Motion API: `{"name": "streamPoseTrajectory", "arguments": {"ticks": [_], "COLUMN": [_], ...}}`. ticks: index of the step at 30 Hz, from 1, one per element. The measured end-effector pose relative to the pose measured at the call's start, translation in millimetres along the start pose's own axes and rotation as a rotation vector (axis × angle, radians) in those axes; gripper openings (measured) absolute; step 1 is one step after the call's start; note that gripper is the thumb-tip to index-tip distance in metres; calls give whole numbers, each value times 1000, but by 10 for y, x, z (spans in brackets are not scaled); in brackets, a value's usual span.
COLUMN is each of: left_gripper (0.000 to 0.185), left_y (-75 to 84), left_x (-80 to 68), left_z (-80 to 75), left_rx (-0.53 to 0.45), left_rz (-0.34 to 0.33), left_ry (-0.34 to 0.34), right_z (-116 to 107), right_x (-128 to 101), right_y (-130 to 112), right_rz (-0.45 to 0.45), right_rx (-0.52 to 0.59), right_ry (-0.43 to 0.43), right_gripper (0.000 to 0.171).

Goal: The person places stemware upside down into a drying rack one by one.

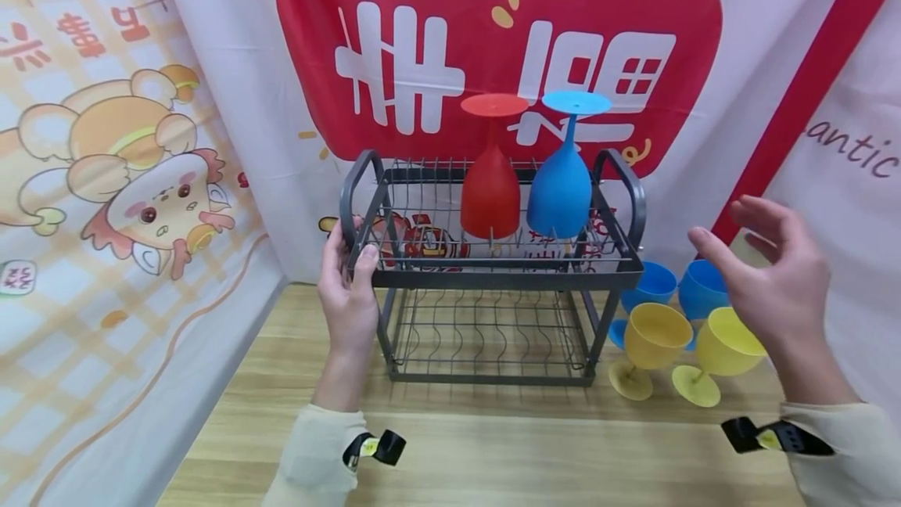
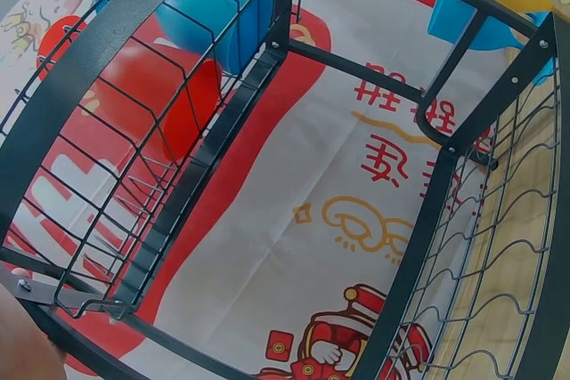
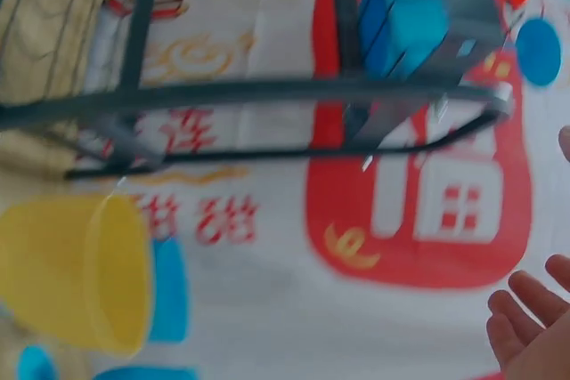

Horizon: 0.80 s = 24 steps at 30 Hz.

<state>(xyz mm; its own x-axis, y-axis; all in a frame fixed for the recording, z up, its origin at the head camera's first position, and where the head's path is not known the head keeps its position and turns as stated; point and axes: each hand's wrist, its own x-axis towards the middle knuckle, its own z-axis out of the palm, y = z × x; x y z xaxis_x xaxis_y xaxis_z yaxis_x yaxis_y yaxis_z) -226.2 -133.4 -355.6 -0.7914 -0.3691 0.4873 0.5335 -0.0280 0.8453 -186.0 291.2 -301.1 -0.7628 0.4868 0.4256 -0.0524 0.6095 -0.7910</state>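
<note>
My left hand [image 1: 346, 296] grips the left end of a dark two-tier dish rack [image 1: 507, 280], its thumb on the front corner of the upper tier. Upside down in that tier stand a red goblet [image 1: 490, 194] and, to its right, a blue goblet [image 1: 561, 190], both with their feet up. My right hand [image 1: 784, 280] is raised to the right of the rack with fingers apart, holding nothing. Below and beside it, a paler yellow goblet [image 1: 728, 343] and a deeper yellow goblet [image 1: 658, 335] stand upright on the table. The left wrist view shows only a sliver of the left hand [image 2: 22, 344].
Two more blue goblets [image 1: 651, 284] stand behind the yellow ones, partly hidden. The rack's lower tier [image 1: 493, 327] has wavy wires. A printed white cloth [image 1: 232, 84] hangs behind and at both sides of the wooden table [image 1: 493, 444].
</note>
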Motion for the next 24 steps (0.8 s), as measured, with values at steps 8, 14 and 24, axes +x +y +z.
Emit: {"name": "streamPoseTrajectory", "arguments": {"ticks": [8, 14, 24], "left_gripper": [54, 54, 55], "left_y": [18, 9, 6], "left_x": [-3, -4, -6], "left_z": [-8, 1, 10], "left_rx": [5, -5, -4], "left_rz": [1, 2, -3], "left_ry": [6, -3, 2], "right_z": [-21, -64, -64], "right_x": [50, 39, -76], "right_y": [704, 1212, 1749], "right_rz": [123, 155, 232], "right_rx": [-32, -70, -69], "right_ry": [-46, -133, -187], "right_gripper": [78, 91, 107]}}
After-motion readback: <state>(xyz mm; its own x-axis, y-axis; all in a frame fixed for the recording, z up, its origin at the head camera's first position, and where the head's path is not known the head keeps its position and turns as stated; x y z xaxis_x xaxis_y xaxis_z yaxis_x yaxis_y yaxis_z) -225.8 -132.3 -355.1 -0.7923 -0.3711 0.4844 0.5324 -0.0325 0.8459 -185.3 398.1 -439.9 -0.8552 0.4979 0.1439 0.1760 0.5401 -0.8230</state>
